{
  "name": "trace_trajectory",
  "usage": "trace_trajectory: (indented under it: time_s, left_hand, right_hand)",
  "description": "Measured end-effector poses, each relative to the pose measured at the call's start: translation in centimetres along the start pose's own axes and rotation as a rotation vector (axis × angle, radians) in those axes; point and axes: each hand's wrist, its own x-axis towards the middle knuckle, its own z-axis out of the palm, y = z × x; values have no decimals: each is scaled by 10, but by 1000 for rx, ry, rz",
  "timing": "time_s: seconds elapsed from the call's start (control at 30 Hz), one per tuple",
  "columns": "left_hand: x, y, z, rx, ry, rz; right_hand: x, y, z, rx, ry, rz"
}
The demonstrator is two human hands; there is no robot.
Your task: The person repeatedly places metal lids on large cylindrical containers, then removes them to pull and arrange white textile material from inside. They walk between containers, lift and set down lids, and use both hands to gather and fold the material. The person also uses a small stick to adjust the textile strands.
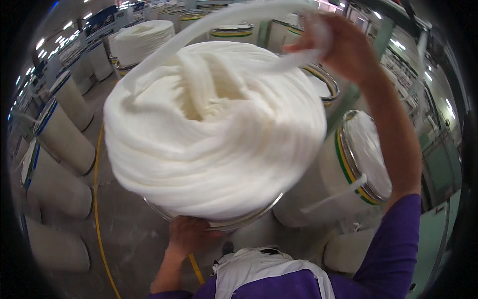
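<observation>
White coiled sliver [209,129] is heaping above its can's metal rim [219,225], which our left hand [186,234] is gripping; our right hand [343,47] is clenching the loose strand [199,30] overhead. Pulling sharply, we are risking snapping it or toppling the coils.

A textile spinning mill is shown. Tall cylindrical cans [59,134] are ranged in rows across a grey concrete floor [124,234], many heaped with coiled white fibre sliver [209,129]. Long rows of ceiling strip lights [55,40] and a yellow line [97,199] painted on the floor are seen.
</observation>
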Motion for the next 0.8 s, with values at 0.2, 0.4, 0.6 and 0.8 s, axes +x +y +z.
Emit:
trace_trajectory:
  time_s: [0.2, 0.4, 0.6, 0.8]
  left_hand:
    - [3, 32, 13, 155, -97, 8]
    - [36, 105, 59, 237, 4, -198]
    - [76, 163, 120, 400, 147, -195]
    - [97, 191, 137, 448, 251, -172]
  right_hand:
    - [-203, -82, -13, -112, 17, -7]
    - [-379, -37, 10, -157, 414, 640]
    - [-475, 101, 34, -868, -75, 813]
    - [-498, 202, 45, -1330, -509, 695]
